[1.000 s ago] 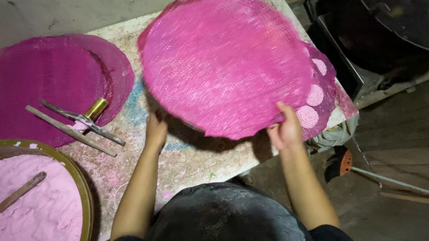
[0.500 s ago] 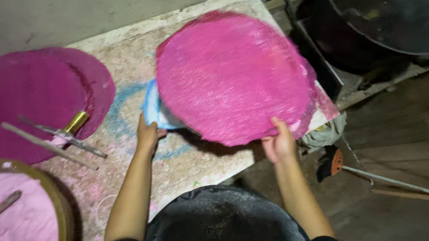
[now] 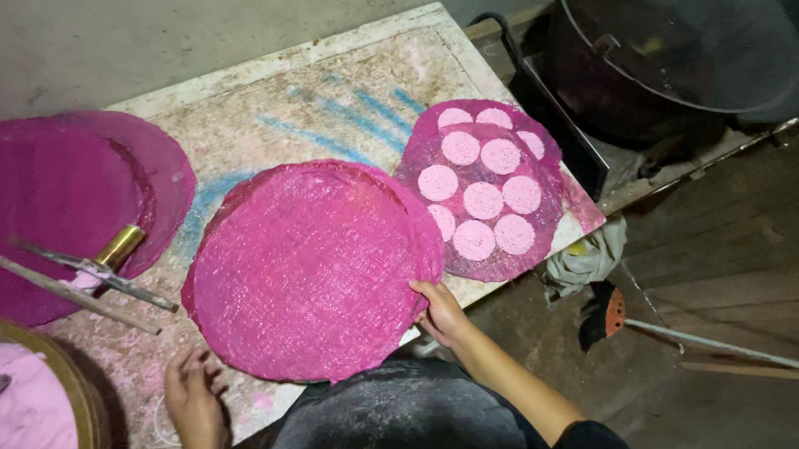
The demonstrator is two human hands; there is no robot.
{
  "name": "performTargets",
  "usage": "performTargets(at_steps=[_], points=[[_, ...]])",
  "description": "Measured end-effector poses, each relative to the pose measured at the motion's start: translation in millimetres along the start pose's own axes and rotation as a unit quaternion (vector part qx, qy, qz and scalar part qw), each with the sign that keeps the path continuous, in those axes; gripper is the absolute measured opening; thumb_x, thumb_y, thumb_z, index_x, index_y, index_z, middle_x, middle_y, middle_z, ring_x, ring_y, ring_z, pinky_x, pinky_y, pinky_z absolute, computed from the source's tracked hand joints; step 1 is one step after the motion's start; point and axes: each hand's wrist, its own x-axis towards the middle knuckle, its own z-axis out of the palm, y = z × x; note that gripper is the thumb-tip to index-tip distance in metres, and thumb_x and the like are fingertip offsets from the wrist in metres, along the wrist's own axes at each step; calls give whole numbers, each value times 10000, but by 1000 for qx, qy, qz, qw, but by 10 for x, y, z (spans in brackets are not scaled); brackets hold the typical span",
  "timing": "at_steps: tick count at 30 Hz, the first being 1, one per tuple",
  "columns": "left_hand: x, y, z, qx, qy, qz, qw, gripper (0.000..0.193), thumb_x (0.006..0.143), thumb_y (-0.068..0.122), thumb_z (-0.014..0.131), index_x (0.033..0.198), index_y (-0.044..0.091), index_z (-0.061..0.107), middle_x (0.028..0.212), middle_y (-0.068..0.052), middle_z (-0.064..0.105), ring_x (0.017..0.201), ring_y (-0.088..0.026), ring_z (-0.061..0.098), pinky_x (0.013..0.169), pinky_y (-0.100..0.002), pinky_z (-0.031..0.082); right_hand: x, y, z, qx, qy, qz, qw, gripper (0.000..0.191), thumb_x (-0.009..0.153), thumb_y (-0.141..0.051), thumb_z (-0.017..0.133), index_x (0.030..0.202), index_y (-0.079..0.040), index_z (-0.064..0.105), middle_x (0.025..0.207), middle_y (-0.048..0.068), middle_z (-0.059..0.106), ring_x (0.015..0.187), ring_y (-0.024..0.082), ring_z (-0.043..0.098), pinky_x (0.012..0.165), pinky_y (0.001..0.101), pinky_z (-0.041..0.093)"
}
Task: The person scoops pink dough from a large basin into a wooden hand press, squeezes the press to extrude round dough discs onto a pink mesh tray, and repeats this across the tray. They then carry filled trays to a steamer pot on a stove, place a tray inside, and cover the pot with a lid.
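Pink woven tray (image 3: 309,270) pinched by right hand (image 3: 443,312); left hand (image 3: 193,397) seemingly spread.

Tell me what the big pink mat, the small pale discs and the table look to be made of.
Pink mat: seemingly woven plastic mesh; fine glossy weave, floppy edge.
Discs: probably soft dough or paste; matte, pale pink, evenly round.
Table: maybe painted board or stone; rough, speckled, powder-stained, pale rim. Hard to tell.

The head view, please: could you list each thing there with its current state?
Pink mesh disc: flat on the table.
Right hand: gripping the disc's edge.
Left hand: open, off the disc.
Second disc: loaded with pale pink rounds.
Dark pot: covered by lid.
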Motion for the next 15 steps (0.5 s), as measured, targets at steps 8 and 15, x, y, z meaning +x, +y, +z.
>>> performTargets(at_steps=[8,15], points=[[-154,-125,-570,547,32,299,781,473,767,141,691,1237,187,713,1289,-170,615,1165,-396,552,984,-495,482,-86,-51,38,-106,64,13,992,440,1024,-378,540,1263,-16,613,1009,98,752,764,171,720,645,301,574],[-135,54,-687,562,60,274,778,155,943,180,686,1082,120,716,1087,-134,670,1043,-377,617,894,-476,508,-484,162,-77,-191,182,-209,942,408,1016,-260,563,1376,-73,531,958,66,630,789,145,652,665,277,540]])
